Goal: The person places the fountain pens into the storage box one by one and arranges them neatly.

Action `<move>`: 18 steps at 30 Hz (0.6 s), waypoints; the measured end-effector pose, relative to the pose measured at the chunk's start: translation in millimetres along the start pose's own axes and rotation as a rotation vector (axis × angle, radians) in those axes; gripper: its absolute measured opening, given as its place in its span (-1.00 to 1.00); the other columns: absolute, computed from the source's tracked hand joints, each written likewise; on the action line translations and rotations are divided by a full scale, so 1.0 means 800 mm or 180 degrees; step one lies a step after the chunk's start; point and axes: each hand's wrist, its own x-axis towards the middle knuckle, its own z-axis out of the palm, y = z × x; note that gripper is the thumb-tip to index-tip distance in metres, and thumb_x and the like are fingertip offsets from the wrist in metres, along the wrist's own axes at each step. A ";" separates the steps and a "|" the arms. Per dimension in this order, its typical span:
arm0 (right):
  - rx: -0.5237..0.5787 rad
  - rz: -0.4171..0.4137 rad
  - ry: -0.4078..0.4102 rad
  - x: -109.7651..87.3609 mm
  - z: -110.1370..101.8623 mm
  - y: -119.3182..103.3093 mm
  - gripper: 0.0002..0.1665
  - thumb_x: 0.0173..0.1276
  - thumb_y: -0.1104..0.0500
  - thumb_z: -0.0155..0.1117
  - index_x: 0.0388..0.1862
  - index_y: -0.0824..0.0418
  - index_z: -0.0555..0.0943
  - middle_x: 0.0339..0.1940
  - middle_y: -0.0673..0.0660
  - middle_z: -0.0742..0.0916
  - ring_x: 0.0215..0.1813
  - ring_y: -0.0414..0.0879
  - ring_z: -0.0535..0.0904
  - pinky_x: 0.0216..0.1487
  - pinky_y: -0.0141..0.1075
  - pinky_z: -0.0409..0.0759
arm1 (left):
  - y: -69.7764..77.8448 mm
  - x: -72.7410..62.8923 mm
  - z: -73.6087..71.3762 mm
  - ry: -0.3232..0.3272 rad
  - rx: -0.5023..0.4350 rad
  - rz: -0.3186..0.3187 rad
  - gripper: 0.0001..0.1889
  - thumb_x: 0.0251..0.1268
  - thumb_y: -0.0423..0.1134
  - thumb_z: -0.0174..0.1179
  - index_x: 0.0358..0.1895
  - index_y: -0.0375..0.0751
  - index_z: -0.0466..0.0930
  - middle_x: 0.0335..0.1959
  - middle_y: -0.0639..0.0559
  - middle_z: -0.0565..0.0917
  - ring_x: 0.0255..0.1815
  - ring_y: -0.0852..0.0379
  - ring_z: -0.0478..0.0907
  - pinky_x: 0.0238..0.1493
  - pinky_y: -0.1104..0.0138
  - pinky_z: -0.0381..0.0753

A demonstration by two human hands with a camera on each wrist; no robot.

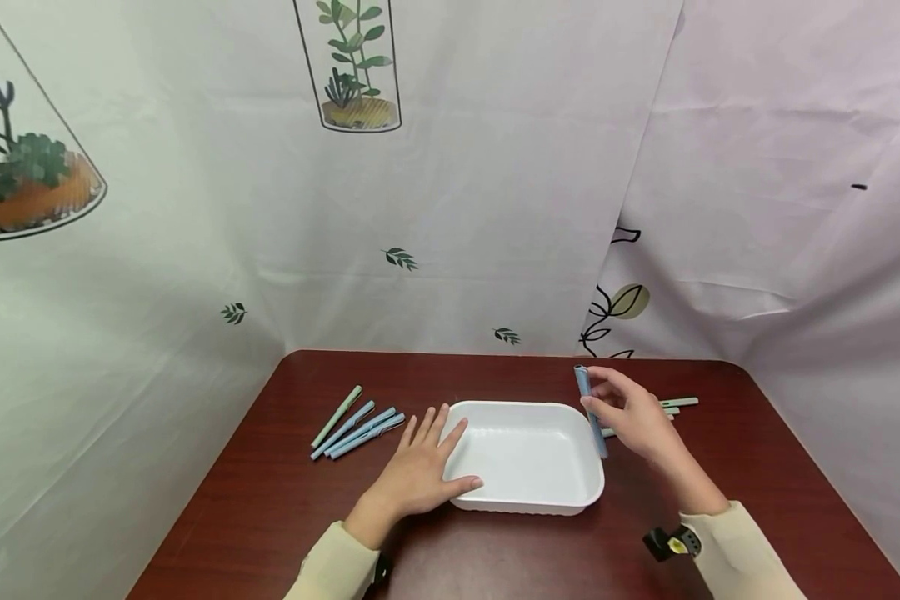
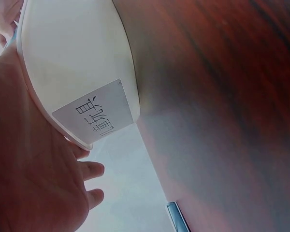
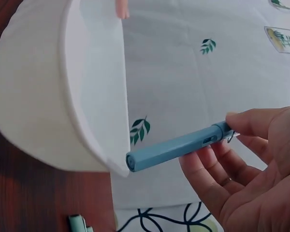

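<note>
A white plastic tray (image 1: 525,507) stands on the table. My left hand (image 1: 418,468) rests on its left rim with straight, spread fingers; in the left wrist view the palm lies along the labelled tray wall (image 2: 82,63). My right hand (image 1: 633,414) pinches a blue pen (image 1: 582,382) between thumb and fingers, near its clip end. The pen tilts beside the tray's right rim, and in the right wrist view its far end appears close to the rim; whether they touch I cannot tell.
Left of the tray lie a green pen (image 1: 337,417) and three blue pens (image 1: 370,435). Several pale green pens (image 1: 679,402) lie beyond my right hand, partly hidden by it. A patterned white cloth (image 1: 450,208) hangs behind the dark red table (image 1: 270,517).
</note>
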 end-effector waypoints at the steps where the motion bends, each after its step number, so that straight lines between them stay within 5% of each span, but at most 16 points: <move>1: 0.0098 0.0050 -0.0020 0.000 0.001 -0.001 -0.44 0.46 0.15 0.34 0.39 0.19 0.47 -0.11 0.19 0.71 -0.17 -0.10 0.66 -0.23 -0.25 0.71 | 0.000 0.000 0.000 0.0003 0.0002 0.0001 -0.02 0.30 0.56 -0.12 0.64 0.06 0.07 0.66 -0.25 -0.04 0.66 -0.26 -0.12 0.57 -0.19 -0.14; 6: 0.0464 0.0227 -0.0078 0.002 0.009 -0.003 -0.37 0.45 0.15 0.34 0.45 0.21 0.42 -0.07 0.26 0.66 -0.13 -0.04 0.67 -0.13 -0.10 0.75 | -0.001 0.000 0.002 0.0010 -0.0008 -0.0011 -0.03 0.31 0.55 -0.10 0.64 0.07 0.06 0.66 -0.23 -0.05 0.66 -0.26 -0.12 0.57 -0.18 -0.14; 18: 0.0818 0.0424 -0.0132 0.006 0.033 0.003 -0.35 0.46 0.16 0.33 0.45 0.27 0.38 -0.09 0.27 0.66 -0.15 -0.07 0.69 -0.09 -0.10 0.75 | -0.002 0.001 0.004 0.0057 -0.0020 0.0014 -0.03 0.30 0.57 -0.13 0.64 0.05 0.07 0.66 -0.22 -0.04 0.65 -0.26 -0.09 0.55 -0.21 -0.10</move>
